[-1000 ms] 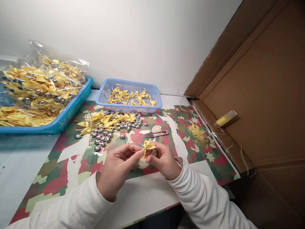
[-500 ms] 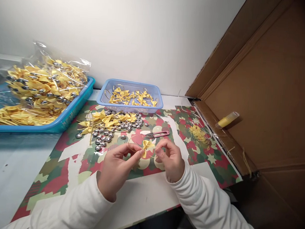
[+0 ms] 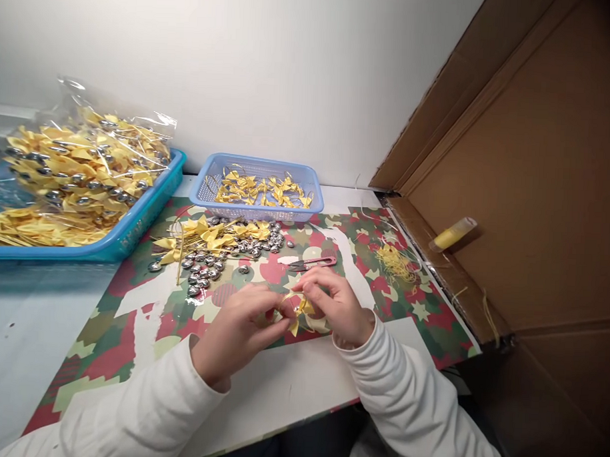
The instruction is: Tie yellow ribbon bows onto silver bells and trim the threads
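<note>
A yellow ribbon bow [image 3: 302, 310] with a thin cord hangs between my hands, over the patterned sheet. My left hand [image 3: 246, 326] pinches the bow's left side, where the fingertips partly cover it. On the other side my right hand [image 3: 335, 303] is closed, thumb against forefinger, on what looks like the bow's thin cord. Just beyond the right fingers lie small thread snips [image 3: 312, 263] with a pink handle. Silver bells [image 3: 203, 273] are scattered left of the snips, beside a heap of yellow bows [image 3: 212, 235] with cords.
At the back stands a blue basket [image 3: 255, 213] with yellow bows. A larger blue tray [image 3: 129, 239] at left bears a clear bag [image 3: 87, 157] of bows with bells. Yellow thread scraps [image 3: 396, 262] lie at right, near a yellow thread spool [image 3: 452, 235] by the cardboard wall [image 3: 531, 196].
My right hand has moved left and slightly up, up to the bow. The bow now sits lower and turned, more covered by my fingers. The view has shifted slightly.
</note>
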The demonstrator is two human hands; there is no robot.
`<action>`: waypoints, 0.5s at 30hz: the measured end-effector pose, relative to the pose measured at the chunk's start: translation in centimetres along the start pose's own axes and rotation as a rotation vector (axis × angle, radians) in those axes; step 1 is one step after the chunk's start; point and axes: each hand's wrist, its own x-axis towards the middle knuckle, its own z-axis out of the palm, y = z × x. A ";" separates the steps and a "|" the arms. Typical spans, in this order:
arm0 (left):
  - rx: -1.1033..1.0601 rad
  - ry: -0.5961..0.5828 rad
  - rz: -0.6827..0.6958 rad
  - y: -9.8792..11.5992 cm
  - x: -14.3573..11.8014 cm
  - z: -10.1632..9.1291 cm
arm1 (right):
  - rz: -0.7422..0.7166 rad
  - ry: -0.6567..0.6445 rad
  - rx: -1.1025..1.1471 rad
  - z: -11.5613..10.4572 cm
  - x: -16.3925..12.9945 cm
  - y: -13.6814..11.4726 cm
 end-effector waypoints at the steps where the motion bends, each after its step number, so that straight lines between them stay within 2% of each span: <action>1: 0.003 -0.013 0.007 0.0 0.0 0.0 | 0.031 -0.057 0.020 0.2 0.0 0.0; 4: -0.021 -0.014 -0.008 -0.1 0.0 0.1 | 0.093 -0.125 0.077 0.5 -0.2 0.1; 9: -0.053 -0.026 -0.050 -0.3 0.0 0.3 | 0.122 -0.134 0.069 0.4 -0.4 0.0; 15: -0.048 -0.037 -0.075 -0.2 0.0 0.3 | 0.005 -0.173 -0.065 0.0 -0.4 -0.9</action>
